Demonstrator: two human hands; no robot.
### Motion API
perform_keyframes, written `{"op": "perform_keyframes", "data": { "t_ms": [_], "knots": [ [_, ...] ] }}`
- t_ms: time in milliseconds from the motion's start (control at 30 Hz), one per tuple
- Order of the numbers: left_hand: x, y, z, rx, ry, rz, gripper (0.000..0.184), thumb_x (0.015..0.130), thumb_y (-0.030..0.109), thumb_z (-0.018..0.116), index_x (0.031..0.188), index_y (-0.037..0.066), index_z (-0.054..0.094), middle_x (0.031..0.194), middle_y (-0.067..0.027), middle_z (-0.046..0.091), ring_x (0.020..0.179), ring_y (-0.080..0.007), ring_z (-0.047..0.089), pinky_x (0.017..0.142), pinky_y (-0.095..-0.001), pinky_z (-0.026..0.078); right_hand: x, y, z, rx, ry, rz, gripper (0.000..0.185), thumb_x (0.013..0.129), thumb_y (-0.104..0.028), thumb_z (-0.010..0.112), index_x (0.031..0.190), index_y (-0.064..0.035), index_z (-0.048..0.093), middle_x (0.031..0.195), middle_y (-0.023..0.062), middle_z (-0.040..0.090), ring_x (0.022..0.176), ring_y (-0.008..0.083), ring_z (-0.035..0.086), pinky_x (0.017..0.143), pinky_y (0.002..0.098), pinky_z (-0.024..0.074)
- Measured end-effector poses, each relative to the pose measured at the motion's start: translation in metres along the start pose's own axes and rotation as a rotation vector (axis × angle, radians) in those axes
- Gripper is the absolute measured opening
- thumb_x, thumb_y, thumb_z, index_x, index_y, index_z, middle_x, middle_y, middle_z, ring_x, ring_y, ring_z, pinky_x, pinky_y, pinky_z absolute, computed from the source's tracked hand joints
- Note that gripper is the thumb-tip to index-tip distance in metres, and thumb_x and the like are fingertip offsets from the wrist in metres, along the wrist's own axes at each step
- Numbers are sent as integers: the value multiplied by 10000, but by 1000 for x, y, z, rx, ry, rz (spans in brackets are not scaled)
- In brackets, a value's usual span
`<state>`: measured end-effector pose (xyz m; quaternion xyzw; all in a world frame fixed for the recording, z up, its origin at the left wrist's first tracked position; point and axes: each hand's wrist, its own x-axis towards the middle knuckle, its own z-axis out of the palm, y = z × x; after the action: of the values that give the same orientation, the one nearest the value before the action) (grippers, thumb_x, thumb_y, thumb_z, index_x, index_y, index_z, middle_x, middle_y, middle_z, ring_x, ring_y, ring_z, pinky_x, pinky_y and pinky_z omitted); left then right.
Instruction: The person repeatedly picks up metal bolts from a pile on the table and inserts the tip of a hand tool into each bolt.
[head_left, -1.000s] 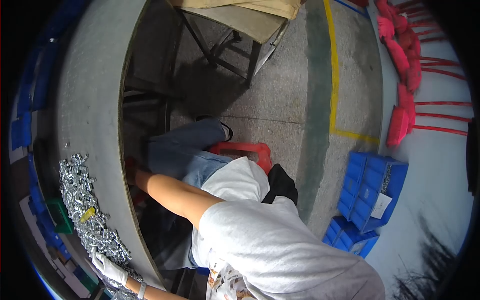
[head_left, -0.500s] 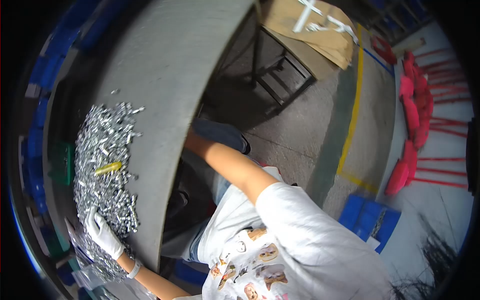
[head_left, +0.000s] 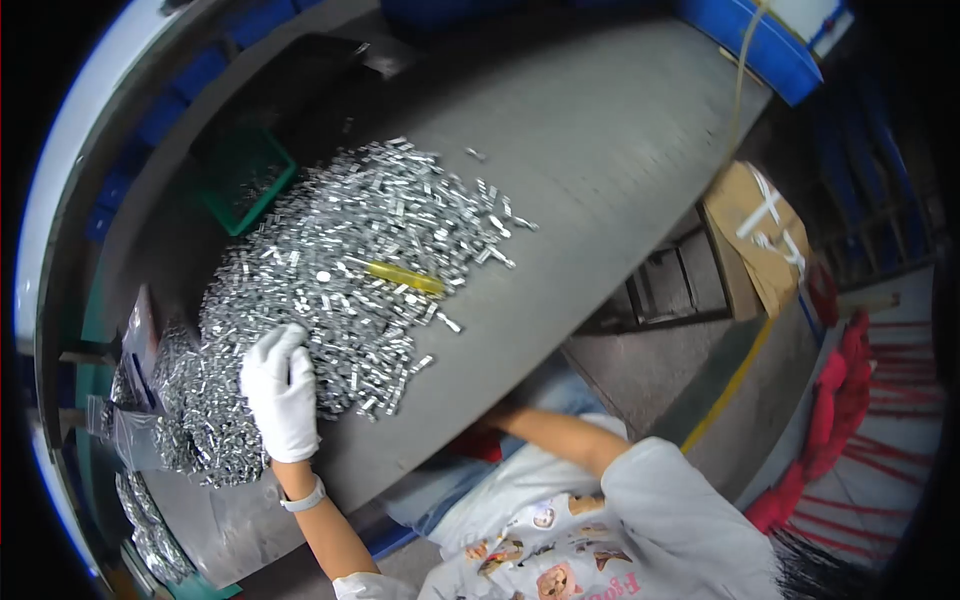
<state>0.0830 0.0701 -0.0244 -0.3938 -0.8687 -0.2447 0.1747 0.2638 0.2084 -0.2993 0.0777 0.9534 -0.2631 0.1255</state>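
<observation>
My left hand (head_left: 280, 395), in a white glove with a pale band at the wrist, is over the near side of a large pile of small shiny metal parts (head_left: 370, 220). Its fingers are bent and drawn together; whatever is between them is hidden. A tool with a yellow handle (head_left: 405, 278), apparently a screwdriver, lies on the pile, beyond and right of that hand. My right hand (head_left: 497, 414) is down at the front edge of the table (head_left: 590, 150), mostly hidden in shadow, so its fingers do not show.
A green bin (head_left: 265, 205) is behind the pile. Clear plastic bags (head_left: 135, 435) with metal parts lie at the left. A blue bin (head_left: 755, 40) is at the far right corner. Cardboard with white tape (head_left: 760, 230) rests beyond the table's right edge. Red stools (head_left: 830, 400) stand farther right.
The view has turned and come closer over the pile. My left hand remains at the pile, its fingers more bent. My right hand stays low by the table edge.
</observation>
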Motion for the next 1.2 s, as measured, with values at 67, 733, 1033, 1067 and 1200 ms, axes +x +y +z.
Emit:
{"op": "perform_keyframes", "data": {
  "t_ms": [67, 733, 1033, 1067, 1200],
  "knots": [
    [5, 7, -4, -11, 4, -2, 207, 841, 31, 667, 1033, 89, 719, 1071, -92, 687, 1005, -271, 628, 919, -387, 478, -7, -11, 22, -46, -26, -10, 490, 941, -240, 523, 1387, -36, 514, 1424, 178, 521, 1311, 337, 498, 1114, 474, 373],
    [-7, 4, -13, -116, 121, 64, 219, 826, 66, 684, 1043, 92, 701, 1024, -118, 696, 929, -311, 656, 834, -406, 527, -49, 3, -42, 158, 104, -95, 442, 916, -314, 572, 1262, -42, 612, 1270, 201, 626, 1160, 377, 600, 1016, 419, 462],
    [10, 6, -30, -113, -138, 75, 354, 776, 40, 711, 1115, 142, 722, 1054, -111, 701, 924, -305, 644, 827, -389, 526, -91, -76, -296, 677, -789, -683, 425, 996, -220, 595, 1352, 6, 543, 1199, 139, 682, 1095, 252, 662, 946, 357, 513],
    [15, 7, -33, -102, -168, 107, 350, 748, 43, 721, 1080, 155, 729, 1013, -109, 697, 895, -302, 642, 802, -388, 525, -83, -76, -318, 669, -568, -672, 358, 987, -241, 593, 1271, -23, 606, 1091, 119, 713, 992, 238, 690, 896, 355, 536],
    [35, 11, -39, -60, -284, 197, 262, 715, 91, 745, 971, 139, 720, 913, -82, 674, 863, -287, 633, 778, -391, 520, -28, -77, -336, 336, 410, -214, 239, 882, -126, 665, 1099, -28, 635, 968, 100, 662, 813, 235, 656, 698, 371, 537]
  ]
}}
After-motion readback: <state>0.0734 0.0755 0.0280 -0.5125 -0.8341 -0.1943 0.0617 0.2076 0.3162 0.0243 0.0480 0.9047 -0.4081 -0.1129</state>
